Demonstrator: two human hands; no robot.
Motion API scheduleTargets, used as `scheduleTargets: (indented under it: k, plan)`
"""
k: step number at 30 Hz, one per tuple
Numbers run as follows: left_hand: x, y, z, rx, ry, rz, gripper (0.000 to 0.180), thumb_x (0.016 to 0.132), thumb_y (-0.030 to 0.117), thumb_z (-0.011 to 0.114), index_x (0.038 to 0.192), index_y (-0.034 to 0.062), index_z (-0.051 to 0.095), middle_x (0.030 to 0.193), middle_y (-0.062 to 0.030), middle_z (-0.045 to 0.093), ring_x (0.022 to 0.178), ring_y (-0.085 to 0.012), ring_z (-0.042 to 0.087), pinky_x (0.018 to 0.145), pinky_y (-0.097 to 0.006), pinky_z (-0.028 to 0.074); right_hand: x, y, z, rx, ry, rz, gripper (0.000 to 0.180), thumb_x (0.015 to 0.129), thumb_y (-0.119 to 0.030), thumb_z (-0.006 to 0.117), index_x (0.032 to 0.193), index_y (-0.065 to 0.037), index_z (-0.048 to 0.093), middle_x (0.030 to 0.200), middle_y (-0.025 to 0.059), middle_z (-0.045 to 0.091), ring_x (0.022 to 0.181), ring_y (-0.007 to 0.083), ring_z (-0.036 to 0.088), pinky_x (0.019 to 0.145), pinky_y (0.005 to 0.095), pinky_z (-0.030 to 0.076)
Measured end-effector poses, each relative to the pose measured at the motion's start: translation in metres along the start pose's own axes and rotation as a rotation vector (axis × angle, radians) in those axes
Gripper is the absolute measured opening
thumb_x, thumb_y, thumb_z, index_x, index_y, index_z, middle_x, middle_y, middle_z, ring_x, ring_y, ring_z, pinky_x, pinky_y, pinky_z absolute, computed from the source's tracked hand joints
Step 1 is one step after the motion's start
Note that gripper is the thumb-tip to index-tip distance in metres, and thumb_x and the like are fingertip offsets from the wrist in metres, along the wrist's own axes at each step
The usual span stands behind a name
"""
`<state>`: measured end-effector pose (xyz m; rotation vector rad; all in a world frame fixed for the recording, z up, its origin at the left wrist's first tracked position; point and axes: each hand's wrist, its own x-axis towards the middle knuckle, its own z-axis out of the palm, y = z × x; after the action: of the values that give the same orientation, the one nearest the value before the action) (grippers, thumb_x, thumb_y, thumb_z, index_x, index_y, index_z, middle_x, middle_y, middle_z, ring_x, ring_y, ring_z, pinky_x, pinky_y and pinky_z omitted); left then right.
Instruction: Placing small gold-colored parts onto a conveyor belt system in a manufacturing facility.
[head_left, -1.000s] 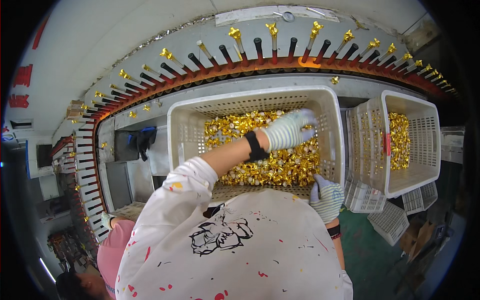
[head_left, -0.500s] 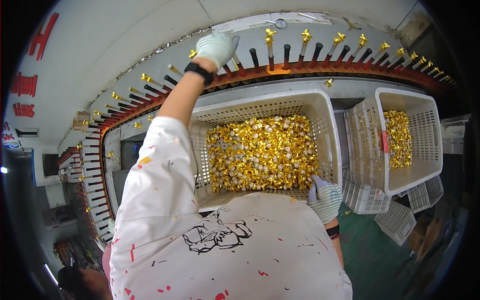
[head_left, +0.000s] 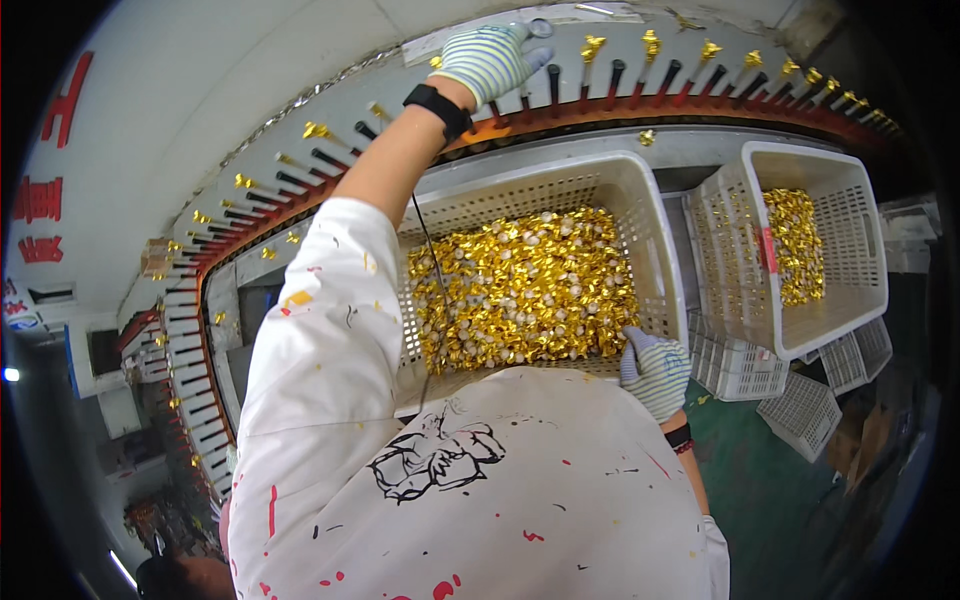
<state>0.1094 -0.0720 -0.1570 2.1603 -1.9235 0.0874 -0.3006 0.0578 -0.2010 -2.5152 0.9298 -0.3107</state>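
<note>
My left hand, in a striped glove, reaches over a curved row of upright rods. Its thumb and a finger are stretched apart, near a small round clear disc; the palm side is hidden. Gold foil-like pieces top several white rods, which alternate with black-tipped rods. My right hand, gloved alike, grips the near right corner of a large white crate, thumb on the inner side. Inside the crate lies a heap of shiny gold pieces with whitish round parts.
A second white crate with gold pieces stands at the right, above other stacked crates on the green floor. The rod line bends down the left side. A person is at the lower left. A loose gold piece lies on the ledge.
My left hand has moved right and farther out along the rods, and its thumb stretches out more. The view has shifted a little. My right hand stays at the crate's corner.
</note>
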Motion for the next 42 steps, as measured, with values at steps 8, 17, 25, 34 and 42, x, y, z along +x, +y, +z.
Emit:
scheduleTargets:
  k: [8,17,25,34,42]
  plan:
    - [-0.074,0.026,0.001,0.273,-0.163,0.164,0.023,0.087,0.032,0.056,0.094,0.0143,0.07,0.07,-0.0101,0.067,0.068,-0.0311,0.066,0.057,-0.043,0.051,0.004,0.004,0.0,-0.021,-0.17,0.108,0.027,0.08,-0.02,0.058,0.103,-0.007,0.064,0.075,0.0127,0.062,0.072,0.0299,0.061,0.07,0.0439,0.044]
    - [0.02,0.037,-0.023,0.125,0.195,0.296,0.031,0.091,0.035,0.053,0.101,0.0089,0.067,0.093,-0.0163,0.066,0.09,-0.0333,0.062,0.08,-0.044,0.049,0.024,-0.003,-0.019,-0.014,-0.108,0.055,0.024,0.083,-0.014,0.06,0.104,-0.007,0.066,0.079,0.01,0.065,0.074,0.0273,0.062,0.073,0.0394,0.047]
    - [0.044,0.02,0.026,0.302,-0.057,0.095,0.04,0.095,0.035,0.042,0.081,0.0095,0.07,0.077,-0.0163,0.068,0.073,-0.032,0.068,0.064,-0.044,0.053,0.023,0.002,-0.016,-0.026,-0.049,0.086,0.023,0.083,-0.013,0.059,0.105,-0.007,0.066,0.079,0.0108,0.065,0.074,0.0279,0.062,0.073,0.0396,0.047]
    - [-0.069,0.076,0.016,-0.073,-0.407,0.433,0.041,0.09,0.047,0.053,0.105,0.012,0.068,0.073,-0.0123,0.064,0.068,-0.0326,0.062,0.065,-0.043,0.049,0.019,0.001,-0.016,-0.031,-0.161,0.093,0.025,0.079,-0.017,0.058,0.101,-0.009,0.063,0.066,0.0105,0.057,0.065,0.0289,0.058,0.065,0.0435,0.043]
    - [0.073,0.028,0.035,-0.137,-0.202,0.106,0.028,0.083,0.027,0.056,0.088,0.0064,0.073,0.092,-0.0167,0.07,0.083,-0.0326,0.066,0.071,-0.046,0.052,0.027,-0.003,-0.011,-0.036,-0.137,0.027,0.023,0.083,-0.013,0.056,0.103,-0.01,0.066,0.073,0.0121,0.061,0.068,0.0306,0.058,0.068,0.0438,0.044]
